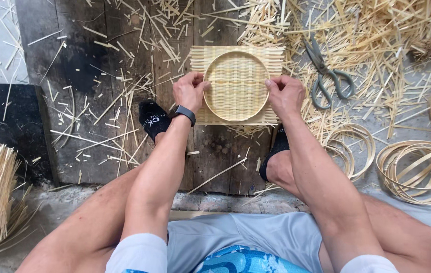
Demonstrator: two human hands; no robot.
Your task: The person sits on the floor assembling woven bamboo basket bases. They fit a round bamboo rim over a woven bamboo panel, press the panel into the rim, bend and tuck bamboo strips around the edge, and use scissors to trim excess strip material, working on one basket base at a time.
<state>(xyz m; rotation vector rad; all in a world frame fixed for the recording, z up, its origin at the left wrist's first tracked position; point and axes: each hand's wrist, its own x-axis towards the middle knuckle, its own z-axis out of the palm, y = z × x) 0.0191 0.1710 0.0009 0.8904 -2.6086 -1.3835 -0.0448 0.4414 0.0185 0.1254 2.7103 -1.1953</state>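
Grey shorts (256, 237) and bare knees fill the near edge. Beyond them, a square woven bamboo mat (237, 85) lies flat on dark planks (89, 101), with a round bamboo hoop (210, 101) resting on top of it. At the mat's left edge the left hand (189, 91) has its fingers curled, tips pressing the hoop's rim. At the mat's right edge the right hand (286, 95) does likewise, fingers bent and pinching the rim. Scissors (326, 73) lie just right of the mat.
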